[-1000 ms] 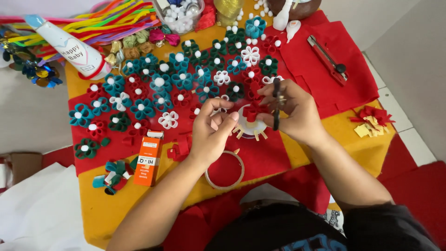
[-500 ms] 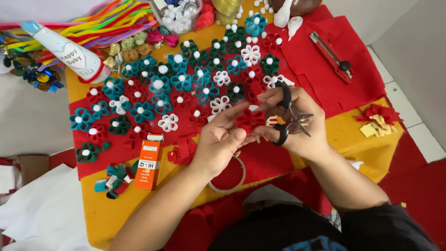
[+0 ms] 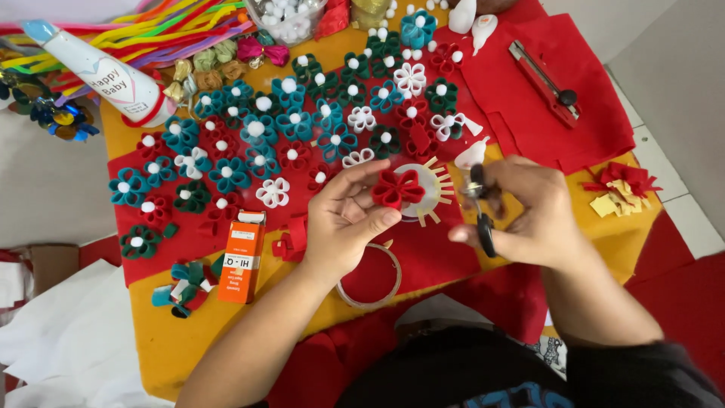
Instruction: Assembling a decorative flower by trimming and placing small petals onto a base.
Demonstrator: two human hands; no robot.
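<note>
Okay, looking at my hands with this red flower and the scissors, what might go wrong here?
The scissors in your right hand sit close to the left hand, so a slip might nick a finger. The red felt flower is pinched only at its edge and may drop among the finished flowers.

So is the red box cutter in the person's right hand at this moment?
No, the right hand holds black scissors, while the box cutter lies apart on the red felt.

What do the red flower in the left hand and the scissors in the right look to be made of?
Red flower: seemingly felt, matte and soft, folded into looped petals, like the red cloth beneath. Scissors: glossy black handles, probably plastic; blades mostly hidden by the right hand.
</note>
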